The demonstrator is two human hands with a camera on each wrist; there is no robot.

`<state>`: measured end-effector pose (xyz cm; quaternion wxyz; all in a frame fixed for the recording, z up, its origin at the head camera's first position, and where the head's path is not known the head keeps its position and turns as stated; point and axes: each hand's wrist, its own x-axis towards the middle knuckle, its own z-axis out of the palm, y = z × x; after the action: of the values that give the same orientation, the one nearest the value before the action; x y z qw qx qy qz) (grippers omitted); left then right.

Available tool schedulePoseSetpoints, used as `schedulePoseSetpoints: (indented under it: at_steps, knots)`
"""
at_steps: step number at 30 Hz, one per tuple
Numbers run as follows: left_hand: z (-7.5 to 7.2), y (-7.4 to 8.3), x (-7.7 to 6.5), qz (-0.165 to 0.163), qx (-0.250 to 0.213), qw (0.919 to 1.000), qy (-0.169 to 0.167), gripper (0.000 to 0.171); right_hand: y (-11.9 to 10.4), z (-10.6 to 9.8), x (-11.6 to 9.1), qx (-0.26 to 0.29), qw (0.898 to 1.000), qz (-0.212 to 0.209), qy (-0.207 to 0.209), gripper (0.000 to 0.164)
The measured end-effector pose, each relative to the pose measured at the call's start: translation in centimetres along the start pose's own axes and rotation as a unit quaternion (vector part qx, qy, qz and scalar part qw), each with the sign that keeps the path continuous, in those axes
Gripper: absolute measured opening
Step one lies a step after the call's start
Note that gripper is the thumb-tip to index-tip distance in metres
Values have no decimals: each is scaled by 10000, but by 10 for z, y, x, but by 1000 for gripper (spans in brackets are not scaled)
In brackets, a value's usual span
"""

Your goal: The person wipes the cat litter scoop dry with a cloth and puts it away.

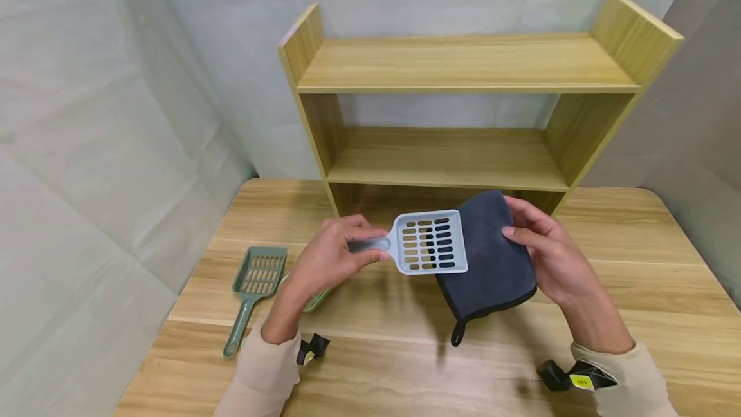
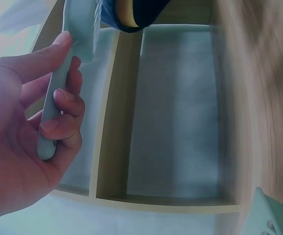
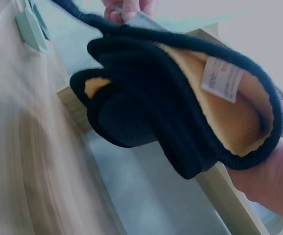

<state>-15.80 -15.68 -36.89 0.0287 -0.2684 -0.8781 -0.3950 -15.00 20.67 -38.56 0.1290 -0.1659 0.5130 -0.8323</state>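
Observation:
My left hand [image 1: 331, 255] grips a light grey-blue litter scoop [image 1: 395, 244] by its handle, fingers curled round it in the left wrist view. The scoop's slotted head points right and overlaps the front of a dark grey cloth [image 1: 494, 250]; whether the two touch I cannot tell. My right hand [image 1: 550, 259] pinches that cloth at its right edge, thumb in front. Seen in the right wrist view, the cloth [image 3: 136, 98] is folded, with black edging, a hanging loop, an orange inner side and a white label [image 3: 222, 79].
A dark green slotted scoop [image 1: 238, 327] lies on the wooden table [image 1: 393, 365] at the left. Beside it, a lighter green item [image 1: 317, 301] is partly hidden by my left arm. A wooden shelf unit [image 1: 451, 179] stands at the back, behind the hands.

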Motion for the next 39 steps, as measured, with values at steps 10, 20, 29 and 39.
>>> schedulePoseSetpoints:
  at_steps: [10,20,29,39]
  knots:
    - [-2,1,-1,268,-130,9991,-288,33,3,2,3,-252,9987,30,431,50]
    - [-1,1,-1,376,-97,9988,-313,32,5,5,3,-309,9987,22,399,50]
    - [1,-1,0,566,-150,9978,-325,31,4,4,3,-359,9987,58,354,49]
    - [2,-2,0,703,-298,9963,-384,32,4,5,2,-209,9995,124,221,50]
